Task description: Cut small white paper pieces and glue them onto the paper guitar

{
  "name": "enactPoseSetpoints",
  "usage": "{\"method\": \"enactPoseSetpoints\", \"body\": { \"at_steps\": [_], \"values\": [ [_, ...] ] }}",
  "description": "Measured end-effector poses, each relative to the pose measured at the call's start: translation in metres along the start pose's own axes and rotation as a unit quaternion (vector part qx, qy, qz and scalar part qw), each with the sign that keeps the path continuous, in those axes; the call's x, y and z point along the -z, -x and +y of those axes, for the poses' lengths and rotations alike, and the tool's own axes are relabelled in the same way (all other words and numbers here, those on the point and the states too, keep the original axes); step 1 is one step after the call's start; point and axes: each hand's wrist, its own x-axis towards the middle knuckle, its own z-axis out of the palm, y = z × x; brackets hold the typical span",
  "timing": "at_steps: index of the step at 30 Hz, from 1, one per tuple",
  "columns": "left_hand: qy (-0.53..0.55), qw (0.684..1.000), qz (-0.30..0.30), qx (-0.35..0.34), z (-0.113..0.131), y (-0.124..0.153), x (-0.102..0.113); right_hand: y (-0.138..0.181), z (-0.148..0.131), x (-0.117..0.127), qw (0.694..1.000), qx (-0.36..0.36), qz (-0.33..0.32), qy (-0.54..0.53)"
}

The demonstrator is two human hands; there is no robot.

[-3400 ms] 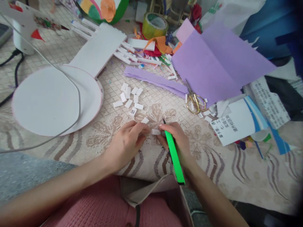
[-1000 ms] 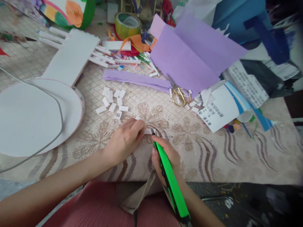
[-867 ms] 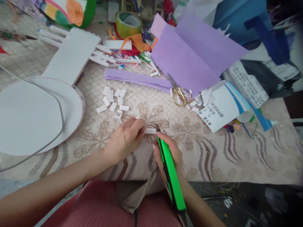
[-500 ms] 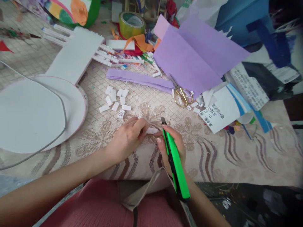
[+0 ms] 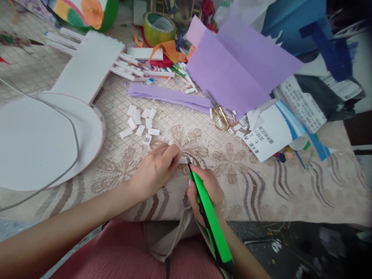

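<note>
The left hand (image 5: 154,170) has its fingers curled and pinched down over the left end of a narrow white strip (image 5: 183,160), which lies on the patterned cloth of the tabletop (image 5: 258,170) near its front edge. The right hand (image 5: 207,190) grasps a green utility knife (image 5: 211,219), thumb and fingers wrapped around its front part. The knife slants up and to the left, its blade (image 5: 188,160) over the strip near the right end; whether it has cut in cannot be told.

Beyond the left hand lies a loose cluster of small white pieces (image 5: 136,116), with a white piece bearing a black character (image 5: 147,140) at its near side. Behind them stretches a folded purple paper strip (image 5: 168,95). Its right end lies beside gold-handled scissors (image 5: 223,118), whose blades rest against large purple sheets (image 5: 229,73). At far left, a grey cable (image 5: 76,141) crosses a round white board (image 5: 35,143).
</note>
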Motion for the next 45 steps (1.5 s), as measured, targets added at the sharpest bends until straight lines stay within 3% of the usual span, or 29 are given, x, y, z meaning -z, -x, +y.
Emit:
{"method": "enactPoseSetpoints", "body": {
  "at_steps": [23,45],
  "values": [
    [0.001,1.0,-0.014,0.017,-0.001,0.001,0.0,0.003,-0.003,-0.014,0.999,-0.034,-0.004,0.021],
    [-0.002,1.0,-0.014,0.004,-0.002,0.003,-0.002,0.005,-0.001,-0.012,0.998,0.023,0.016,0.049]
  ]
}}
